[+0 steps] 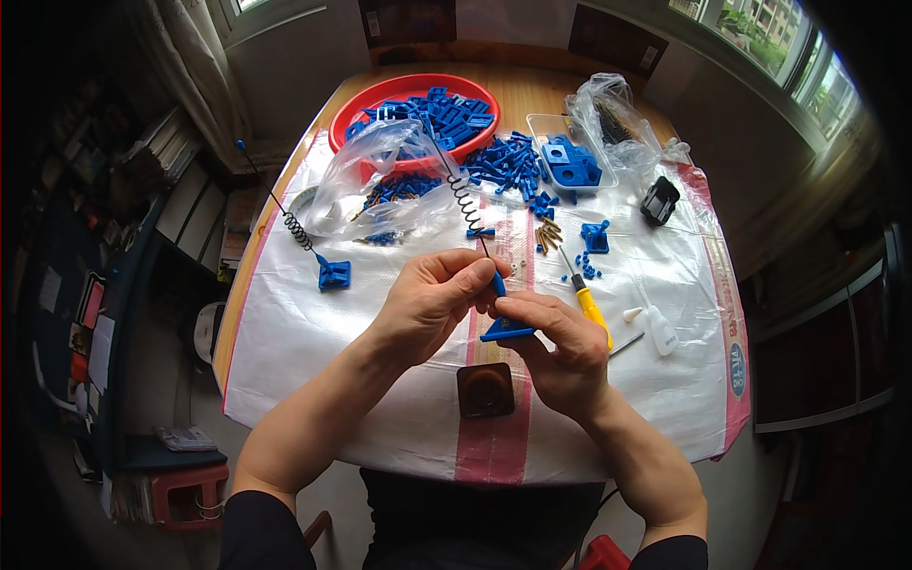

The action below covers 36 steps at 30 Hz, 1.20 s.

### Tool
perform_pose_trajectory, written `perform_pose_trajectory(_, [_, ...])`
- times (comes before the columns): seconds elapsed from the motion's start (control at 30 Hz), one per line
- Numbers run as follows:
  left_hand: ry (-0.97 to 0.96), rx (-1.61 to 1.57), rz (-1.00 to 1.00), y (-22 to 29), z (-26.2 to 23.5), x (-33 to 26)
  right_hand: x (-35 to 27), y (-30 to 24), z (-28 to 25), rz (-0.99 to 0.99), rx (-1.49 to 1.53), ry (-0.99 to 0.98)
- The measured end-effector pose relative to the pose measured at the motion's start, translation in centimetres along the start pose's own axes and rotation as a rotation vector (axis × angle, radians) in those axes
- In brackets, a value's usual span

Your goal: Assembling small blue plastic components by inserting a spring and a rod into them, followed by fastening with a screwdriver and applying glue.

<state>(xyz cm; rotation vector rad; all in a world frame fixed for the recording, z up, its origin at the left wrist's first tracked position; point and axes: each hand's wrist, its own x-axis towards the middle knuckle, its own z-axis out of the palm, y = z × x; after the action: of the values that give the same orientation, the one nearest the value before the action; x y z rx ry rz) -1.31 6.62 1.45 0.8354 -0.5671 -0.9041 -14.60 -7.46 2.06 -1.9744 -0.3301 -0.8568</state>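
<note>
Done: one finished spring-rod unit [333, 274] lying on counter [313, 332] | In hand: left hand [432, 299] pinching spring rod [468, 211], right hand [560, 347] gripping blue base [506, 331], apparently not seated | Left: loose blue parts [503, 163].

Bowl [380, 93] of parts at table's [513, 81] far end, bag [375, 180] before it, screwdriver [587, 299] right of both hands, spring rod [309, 242] left

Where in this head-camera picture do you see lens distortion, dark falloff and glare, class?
Head view: the table edge bows outward and corners fall to black; daylight from the window blows out; glare glints on the clear plastic bag; both hands, left hand and right hand, stay sharp and evenly lit.
</note>
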Motion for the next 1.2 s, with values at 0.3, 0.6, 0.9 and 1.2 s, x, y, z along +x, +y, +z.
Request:
perform_pose_trajectory(0.3, [-0.017, -0.026, 0.008, -0.4, -0.1, -0.1, -0.2, 0.2, 0.0, -0.023, -0.041, -0.007])
perform_pose_trajectory(0.6, [-0.026, -0.036, 0.011, -0.7, -0.1, -0.1, -0.4, 0.3, 0.1, -0.021, -0.042, -0.009])
perform_pose_trajectory(0.9, [-0.016, 0.061, 0.041, -0.2, 0.6, -0.3, -0.3, 0.2, 0.1, -0.046, -0.052, -0.01])
perform_pose_trajectory(1.2, [-0.054, 0.209, 0.163, 0.3, 1.3, -0.4, 0.5, 0.3, -0.2, -0.29, -0.285, -0.001])
